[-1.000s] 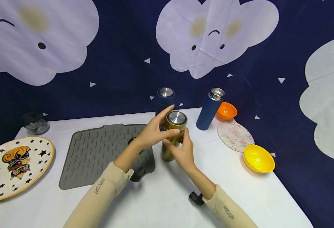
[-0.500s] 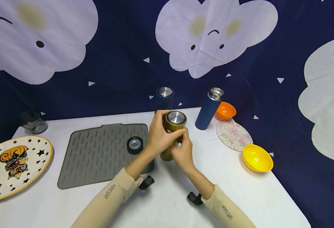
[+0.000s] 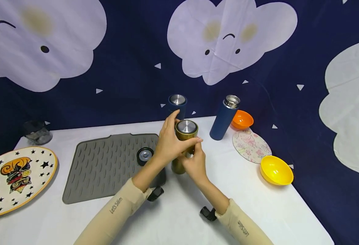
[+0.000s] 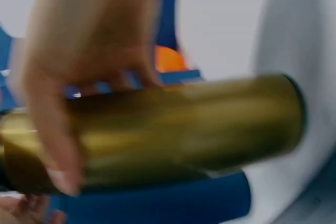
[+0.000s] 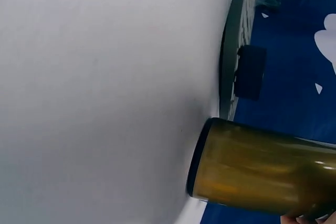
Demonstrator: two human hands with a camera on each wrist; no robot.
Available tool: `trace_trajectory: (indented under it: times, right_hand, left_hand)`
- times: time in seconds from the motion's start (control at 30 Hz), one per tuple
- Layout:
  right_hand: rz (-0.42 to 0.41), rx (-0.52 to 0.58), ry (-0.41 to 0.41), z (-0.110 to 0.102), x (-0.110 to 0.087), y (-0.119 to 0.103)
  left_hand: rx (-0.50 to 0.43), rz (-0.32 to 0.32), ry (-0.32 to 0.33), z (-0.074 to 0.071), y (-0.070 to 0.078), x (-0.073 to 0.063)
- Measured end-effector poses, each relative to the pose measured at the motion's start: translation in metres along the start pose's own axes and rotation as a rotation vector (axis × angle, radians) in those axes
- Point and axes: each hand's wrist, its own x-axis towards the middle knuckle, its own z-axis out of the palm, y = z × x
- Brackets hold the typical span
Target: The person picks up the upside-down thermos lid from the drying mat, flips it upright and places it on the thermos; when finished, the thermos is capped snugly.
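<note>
A gold vacuum flask [image 3: 178, 166] stands at the middle of the table, its top leaning slightly right. Round its body my right hand [image 3: 196, 166] is wrapped, thumb in front; the left wrist view shows this right hand [image 4: 89, 51] blurred and large. My left hand [image 3: 168, 144] is at the flask's steel-topped lid [image 3: 187, 126], index finger pointing up and thumb stretched out in front. Its other fingers are mostly hidden behind the flask. In the right wrist view the flask's base [image 5: 241, 166] is beside the white tabletop.
A grey drying mat [image 3: 102, 170] bears a dark flask lid [image 3: 145, 155]. Behind are a capped blue flask [image 3: 177, 105] and a lidless blue flask [image 3: 223, 119]. An orange bowl [image 3: 242, 119], patterned disc [image 3: 251, 146] and yellow bowl [image 3: 276, 170] stand right; a starred plate [image 3: 17, 183] and clear container [image 3: 38, 134] left.
My left hand first closed round the lid and turned, then its fingers straightened and spread again. The flask's top has shifted slightly left. My right hand keeps its grip on the body.
</note>
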Motion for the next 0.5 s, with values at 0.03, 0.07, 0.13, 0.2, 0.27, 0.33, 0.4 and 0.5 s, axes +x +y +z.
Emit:
trace_trajectory:
  times: [0.03,0.07,0.13,0.2,0.27,0.33,0.4,0.5]
  right_hand:
    - [-0.003,0.005,0.003,0.001,0.0,0.0]
    - [-0.002,0.012,0.002,0.001,0.001,0.0]
    - [0.006,0.024,-0.002,0.002,0.001,0.0]
    - [0.01,0.036,-0.008,0.003,0.002,0.0]
    - [0.013,0.042,-0.006,0.004,0.002,0.0]
    - [0.013,0.044,-0.001,0.003,0.002,0.0]
    - [0.011,0.041,0.004,0.002,0.001,-0.001]
    - [-0.009,0.022,0.009,0.001,0.0,-0.001]
  left_hand:
    - [0.013,0.001,0.05,0.004,-0.002,-0.001]
    - [-0.001,0.011,0.078,0.005,-0.005,-0.003]
    - [-0.101,0.009,0.089,0.002,-0.013,-0.006]
    - [-0.244,-0.003,0.085,-0.004,-0.023,-0.009]
    - [-0.389,0.008,0.12,-0.011,-0.03,-0.011]
    - [-0.501,0.048,0.171,-0.014,-0.032,-0.012]
    - [-0.485,0.09,0.199,-0.011,-0.027,-0.015]
    - [-0.282,0.128,0.184,0.004,-0.013,-0.019]
